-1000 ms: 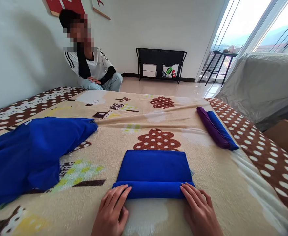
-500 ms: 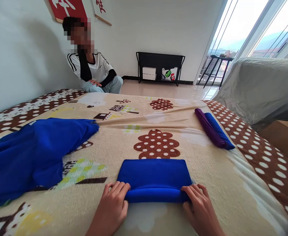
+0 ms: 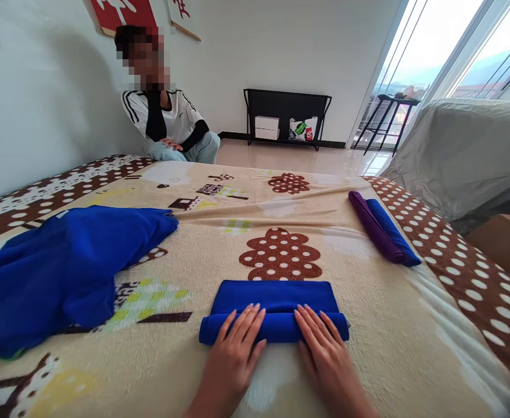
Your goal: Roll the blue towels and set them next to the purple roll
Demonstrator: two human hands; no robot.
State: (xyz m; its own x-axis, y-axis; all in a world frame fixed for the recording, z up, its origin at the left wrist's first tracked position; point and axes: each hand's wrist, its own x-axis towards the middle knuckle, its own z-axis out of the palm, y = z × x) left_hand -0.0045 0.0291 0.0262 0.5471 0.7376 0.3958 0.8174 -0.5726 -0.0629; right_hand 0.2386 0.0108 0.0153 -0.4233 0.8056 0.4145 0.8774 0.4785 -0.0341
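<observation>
A blue cloth lies in front of me, its near part rolled into a tube and its far part flat. My left hand rests on the left half of the roll, fingers stretched out over it. On the right half lies my right hand, also flat with the fingers extended. Both ends of the roll stick out past my hands. A crumpled blue cloth is spread to the left. At the right, a purple rolled cloth lies against a blue rolled cloth.
Everything lies on a patterned fleece blanket with a brown dotted border. A person sits at the far left edge with hands on a knee. Beyond are a black rack, a stool, a plastic-covered piece and a cardboard box.
My hands have moved from the roll's ends inward onto its top, and the fingers have straightened. The roll is thicker and has advanced away from me, leaving less flat cloth.
</observation>
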